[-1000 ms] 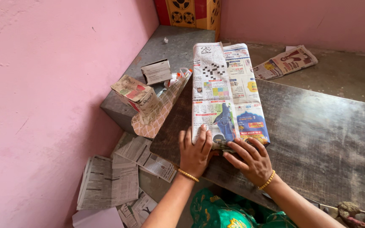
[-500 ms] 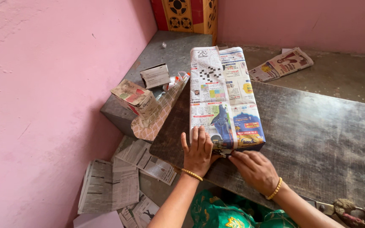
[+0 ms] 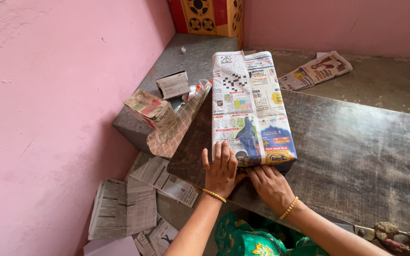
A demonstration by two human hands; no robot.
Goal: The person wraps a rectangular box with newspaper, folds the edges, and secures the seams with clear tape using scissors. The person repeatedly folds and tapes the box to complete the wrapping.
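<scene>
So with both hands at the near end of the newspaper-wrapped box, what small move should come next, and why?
Probably crease the near end flap flat. The left hand pins the newspaper-wrapped box on top while the right hand pushes paper against its end face, which looks unsealed.

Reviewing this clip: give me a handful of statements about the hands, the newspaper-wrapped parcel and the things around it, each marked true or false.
1. Both hands are at the near end of the newspaper-wrapped parcel. True: the left hand lies flat on its near corner and the right hand presses against its near end.
2. The parcel lies on the floor. False: it lies on the dark board.
3. A folded newspaper lies beyond the board, to the right. True.
4. The small cartons sit to the right of the parcel. False: they sit to its left, by the pink wall.
5. Each wrist bears a gold bangle. True.
</scene>
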